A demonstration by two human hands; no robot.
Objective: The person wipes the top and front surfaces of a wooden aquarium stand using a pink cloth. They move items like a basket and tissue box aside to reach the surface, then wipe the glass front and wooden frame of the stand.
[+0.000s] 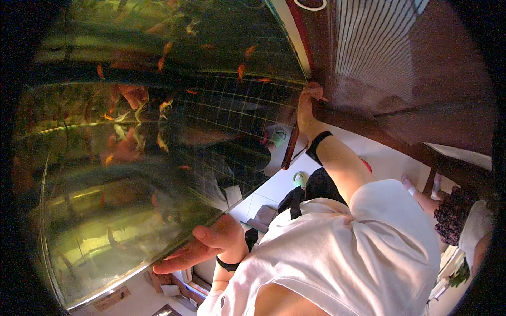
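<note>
A large glass fish tank (158, 210) takes up the left side, with greenish water and several orange and pale goldfish (164, 108) in it. My left hand (213, 243) is at the tank's near lower edge, its thumb and fingers stretched apart with nothing in them. My right arm reaches up to where the tank's side meets a dark red-brown wooden panel (448, 79). There my right hand (313, 92) has bent fingers close against the wood, and what they may grip is hidden. Black bands circle both of my wrists or forearms.
White floor tiles (350, 139) lie below. At the right a person in a dark patterned garment (454, 216) is close by. A dark wooden strip (290, 139) stands beside my right forearm. Green leaves (459, 275) show at the lower right.
</note>
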